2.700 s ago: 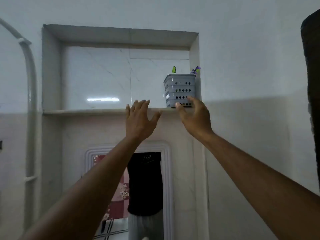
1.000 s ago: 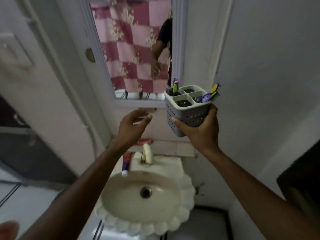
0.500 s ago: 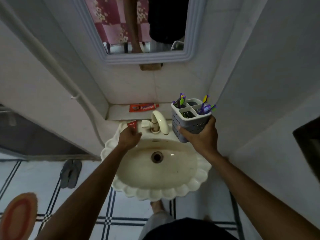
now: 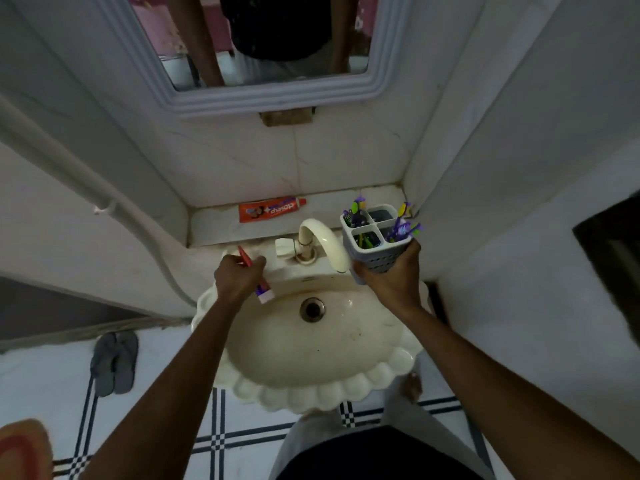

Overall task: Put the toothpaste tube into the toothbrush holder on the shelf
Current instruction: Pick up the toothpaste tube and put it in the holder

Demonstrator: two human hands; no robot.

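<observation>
My right hand [image 4: 389,284] grips a grey four-compartment toothbrush holder [image 4: 375,242] with several toothbrushes in it, held upright beside the tap, over the basin's right rim. My left hand [image 4: 237,277] is closed around a small toothpaste tube [image 4: 264,295]; its white cap end pokes out below my fingers and its red crimped end above them, at the basin's back left rim. A second, larger red toothpaste tube [image 4: 272,209] lies flat on the ledge behind the basin.
A cream scalloped basin [image 4: 270,382] with a curved tap [image 4: 323,244] sits below a framed mirror [image 4: 277,97]. White walls close in left and right. Slippers [image 4: 114,362] lie on the tiled floor at left.
My right hand took the holder off the high shelf and brought it down beside the tap. My left hand reached the basin rim and closed on the small tube, lifting it.
</observation>
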